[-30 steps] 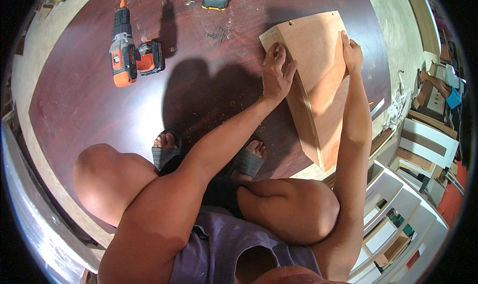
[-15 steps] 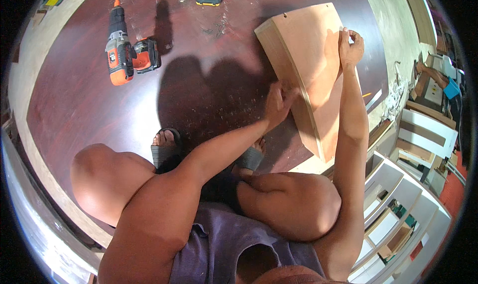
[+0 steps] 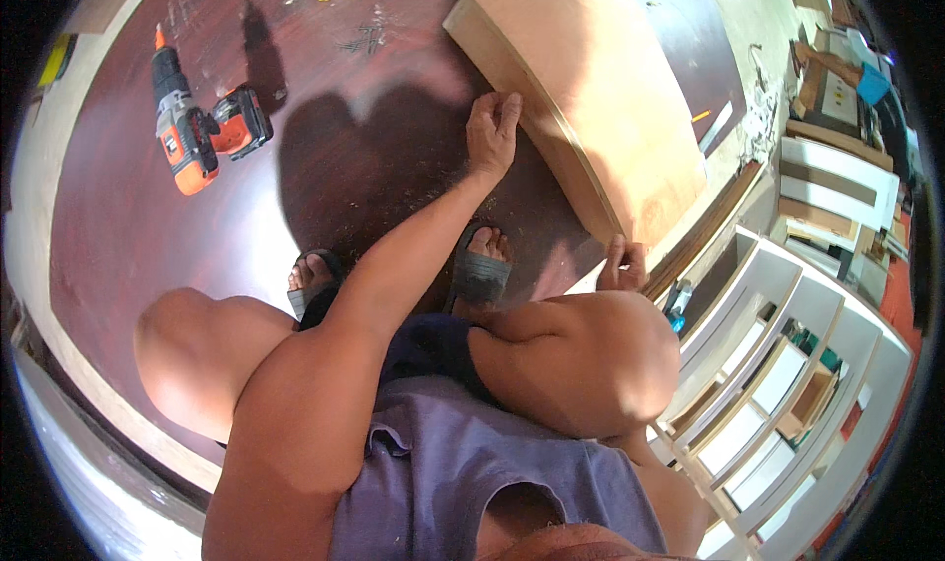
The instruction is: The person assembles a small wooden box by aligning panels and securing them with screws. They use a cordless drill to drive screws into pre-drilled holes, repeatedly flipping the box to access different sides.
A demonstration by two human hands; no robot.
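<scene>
Shifted off the right edge of the wooden box [image 3: 600, 89], my right hand [image 3: 622, 264] is at its near corner | knee [image 3: 630, 364] hides my wrist; grasp or touch, I cannot tell | left hand [image 3: 492, 136] half-curled at box's left side, grip unclear | box lies on reddish board [image 3: 108, 197], far end cut off

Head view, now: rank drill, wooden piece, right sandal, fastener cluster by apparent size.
1. Wooden piece, cut off at the top
2. Drill
3. Right sandal, partly hidden by foot
4. Fastener cluster
</scene>
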